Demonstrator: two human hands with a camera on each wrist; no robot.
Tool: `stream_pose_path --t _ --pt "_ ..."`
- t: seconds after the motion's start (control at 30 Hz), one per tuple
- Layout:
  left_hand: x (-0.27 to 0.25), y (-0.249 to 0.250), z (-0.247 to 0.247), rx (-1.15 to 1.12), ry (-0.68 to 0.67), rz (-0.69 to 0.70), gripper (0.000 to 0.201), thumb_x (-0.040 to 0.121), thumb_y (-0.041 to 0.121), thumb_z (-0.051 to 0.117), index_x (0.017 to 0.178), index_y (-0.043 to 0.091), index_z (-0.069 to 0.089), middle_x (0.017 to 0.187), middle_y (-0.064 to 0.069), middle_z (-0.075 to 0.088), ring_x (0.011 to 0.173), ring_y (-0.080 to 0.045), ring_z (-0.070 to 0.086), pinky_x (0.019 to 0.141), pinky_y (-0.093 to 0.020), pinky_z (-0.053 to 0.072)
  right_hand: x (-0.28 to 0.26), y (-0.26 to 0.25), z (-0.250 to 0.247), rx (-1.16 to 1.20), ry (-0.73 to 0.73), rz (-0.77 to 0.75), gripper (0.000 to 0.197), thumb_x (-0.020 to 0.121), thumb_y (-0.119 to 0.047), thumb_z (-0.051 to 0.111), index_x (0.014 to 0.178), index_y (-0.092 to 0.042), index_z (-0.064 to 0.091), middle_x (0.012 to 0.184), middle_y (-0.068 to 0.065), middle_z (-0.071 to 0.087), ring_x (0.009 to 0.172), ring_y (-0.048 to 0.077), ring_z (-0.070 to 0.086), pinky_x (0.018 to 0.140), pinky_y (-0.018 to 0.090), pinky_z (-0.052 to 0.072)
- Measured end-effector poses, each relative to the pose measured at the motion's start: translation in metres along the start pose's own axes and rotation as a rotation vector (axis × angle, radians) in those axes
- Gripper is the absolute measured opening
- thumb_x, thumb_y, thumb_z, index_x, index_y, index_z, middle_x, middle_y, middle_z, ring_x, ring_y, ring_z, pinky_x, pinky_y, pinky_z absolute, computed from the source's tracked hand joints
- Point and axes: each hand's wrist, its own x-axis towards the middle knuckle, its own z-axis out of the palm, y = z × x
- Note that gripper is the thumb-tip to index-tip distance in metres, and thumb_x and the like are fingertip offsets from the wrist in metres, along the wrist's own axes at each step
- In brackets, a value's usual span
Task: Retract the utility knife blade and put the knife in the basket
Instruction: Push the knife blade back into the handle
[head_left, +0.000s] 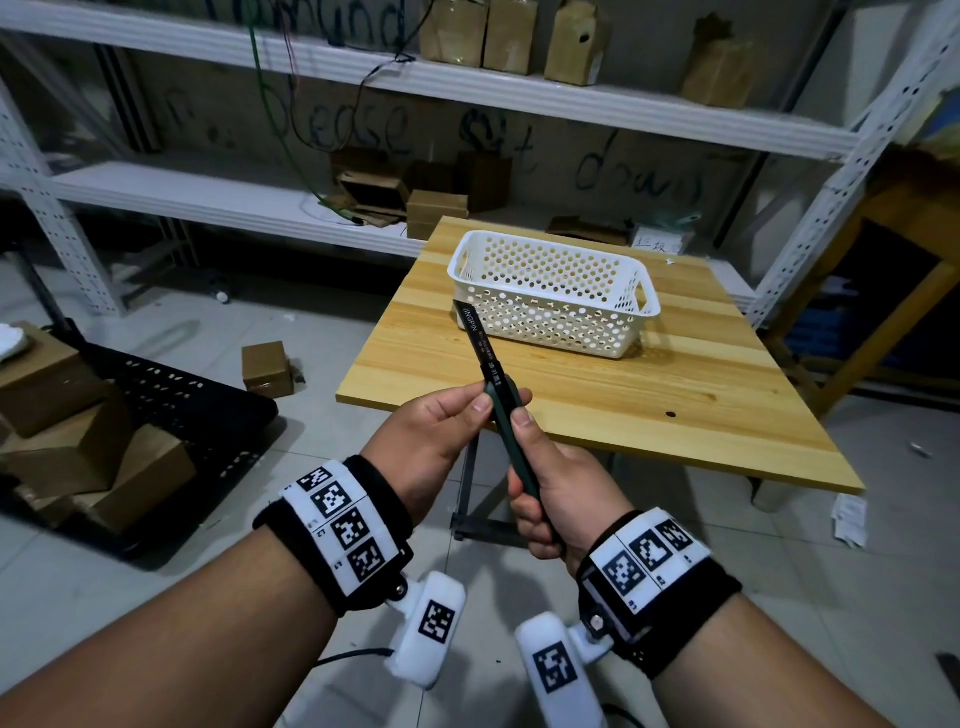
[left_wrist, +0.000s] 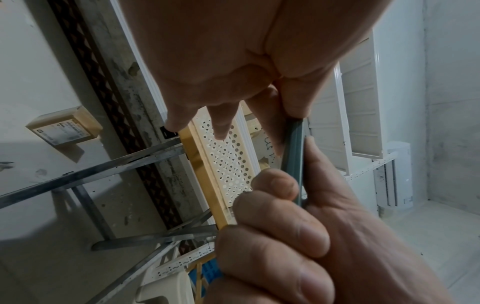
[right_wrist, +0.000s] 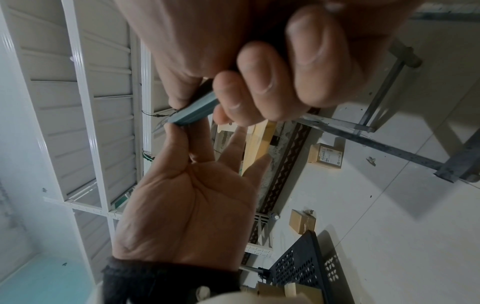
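I hold a utility knife (head_left: 498, 410) with a dark green handle in both hands, in the air just before the near edge of the wooden table (head_left: 675, 415). Its black blade (head_left: 474, 332) sticks out toward the white perforated basket (head_left: 550, 291) standing on the table. My right hand (head_left: 540, 483) grips the handle, thumb lying along its top. My left hand (head_left: 480, 405) pinches the handle's front end between thumb and forefinger. The left wrist view shows the knife (left_wrist: 293, 156) edge-on before the basket (left_wrist: 226, 160). In the right wrist view the knife (right_wrist: 192, 112) sits between both hands.
A black perforated crate (head_left: 182, 395) with cardboard boxes lies on the floor to the left, and a small box (head_left: 265, 366) beside it. White metal shelving (head_left: 311, 208) with boxes runs behind the table. A wooden frame (head_left: 893, 291) stands at the right.
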Motion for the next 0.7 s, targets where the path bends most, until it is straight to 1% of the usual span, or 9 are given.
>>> stream_pose_path --t 0.13,0.27,0.3,0.47,0.57,0.7 --pt "-0.0004 0.0012 0.0001 -0.017 0.004 -0.008 0.029 0.100 0.023 0.059 0.120 0.011 0.077 0.132 -0.010 0.074 0.132 -0.024 0.062 0.123 -0.051 0.032 -0.0003 -0.0005 0.0006 0.005 -0.008 -0.001 0.064 0.082 -0.079 0.049 0.071 -0.016 0.056 0.050 0.002 0.039 0.037 0.016 0.032 0.042 0.022 0.027" --pt "-0.0010 0.0024 0.0016 -0.028 0.024 -0.026 0.027 0.104 0.017 0.055 0.119 0.010 0.077 0.130 -0.009 0.075 0.125 -0.017 0.066 0.121 -0.047 0.034 0.0014 0.0015 0.0000 0.006 -0.013 -0.006 0.065 0.080 -0.081 0.051 0.072 -0.017 0.057 0.050 0.002 0.041 0.037 0.016 0.033 0.043 0.021 0.027" --pt "-0.0008 0.0024 0.0017 -0.030 0.027 -0.027 0.027 0.104 0.017 0.054 0.119 0.010 0.077 0.130 -0.009 0.075 0.126 -0.017 0.066 0.122 -0.047 0.034 0.0019 0.0017 0.0000 0.008 -0.015 -0.008 0.065 0.080 -0.081 0.051 0.072 -0.017 0.057 0.050 0.002 0.041 0.037 0.016 0.033 0.043 0.021 0.027" --pt "-0.0005 0.0017 0.0014 -0.042 0.027 -0.030 0.029 0.104 0.017 0.054 0.123 0.004 0.073 0.132 -0.011 0.074 0.131 -0.021 0.063 0.123 -0.048 0.031 0.0015 0.0016 -0.0007 0.000 -0.015 -0.013 0.064 0.081 -0.080 0.050 0.072 -0.017 0.057 0.050 0.002 0.041 0.038 0.016 0.033 0.042 0.021 0.028" --pt "-0.0007 0.0013 0.0017 -0.066 0.018 -0.030 0.029 0.104 0.017 0.055 0.123 0.004 0.073 0.133 -0.013 0.073 0.133 -0.024 0.062 0.123 -0.049 0.031 0.0013 0.0019 -0.0007 0.008 -0.018 -0.011 0.063 0.083 -0.078 0.050 0.073 -0.016 0.056 0.051 0.002 0.040 0.038 0.016 0.033 0.042 0.021 0.027" --pt "-0.0013 0.0021 0.0037 -0.080 0.024 -0.039 0.027 0.104 0.015 0.054 0.120 0.006 0.074 0.131 -0.014 0.073 0.133 -0.024 0.062 0.122 -0.047 0.033 0.0018 0.0029 -0.0003 0.015 -0.021 -0.006 0.063 0.083 -0.078 0.050 0.073 -0.016 0.055 0.051 0.002 0.039 0.038 0.016 0.032 0.043 0.022 0.026"
